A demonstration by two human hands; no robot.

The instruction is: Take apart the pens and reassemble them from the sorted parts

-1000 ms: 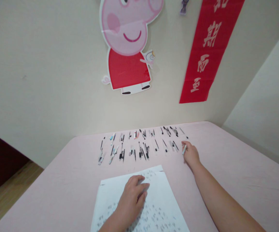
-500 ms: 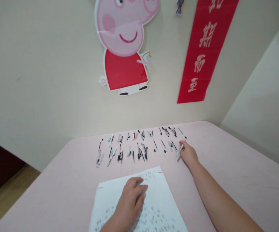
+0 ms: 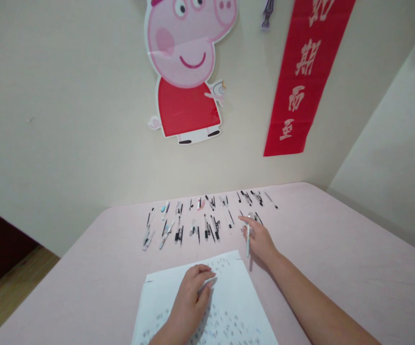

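One pen [image 3: 248, 241] (white) held by right hand [image 3: 260, 239].

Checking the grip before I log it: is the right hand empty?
No, the right hand holds a white pen just beyond the far edge of the paper.

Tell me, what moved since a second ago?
The right hand, still gripping the white pen, pulled back from the right end of the pen rows, moving left and closer to the paper. The left hand stayed resting on the paper, and the pen rows on the pink table kept their places.
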